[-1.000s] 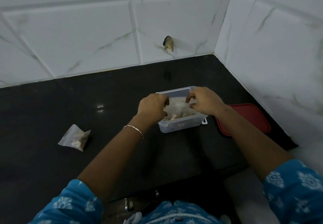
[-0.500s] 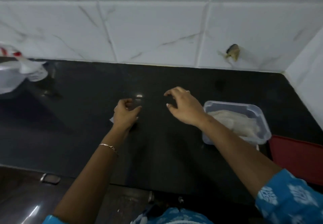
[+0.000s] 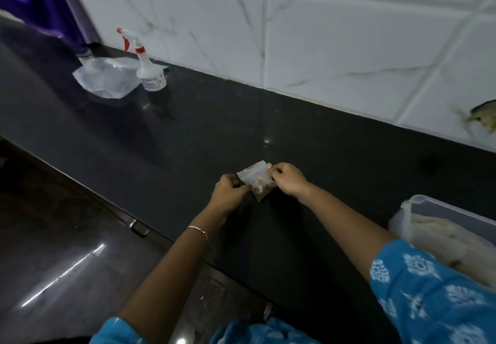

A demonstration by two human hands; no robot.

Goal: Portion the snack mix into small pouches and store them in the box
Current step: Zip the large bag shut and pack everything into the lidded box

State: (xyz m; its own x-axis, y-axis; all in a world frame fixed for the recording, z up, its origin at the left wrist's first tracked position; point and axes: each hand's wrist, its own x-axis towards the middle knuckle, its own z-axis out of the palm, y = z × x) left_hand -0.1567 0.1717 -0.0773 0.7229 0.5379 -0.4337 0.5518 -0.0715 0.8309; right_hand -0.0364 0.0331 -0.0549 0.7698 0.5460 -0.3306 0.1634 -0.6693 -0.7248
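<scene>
Counter: spray bottle, bag perhaps, box

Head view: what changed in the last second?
Both hands left the box and moved left to the loose pouch lying on the counter. The left hand got there first. Now it and the right hand each pinch one side of the pouch, holding it between them. Unchanged: the box sits open at the right, with earlier pouches inside.

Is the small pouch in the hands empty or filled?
Partly filled: brown pieces show in the lower half of the clear pouch.
</scene>
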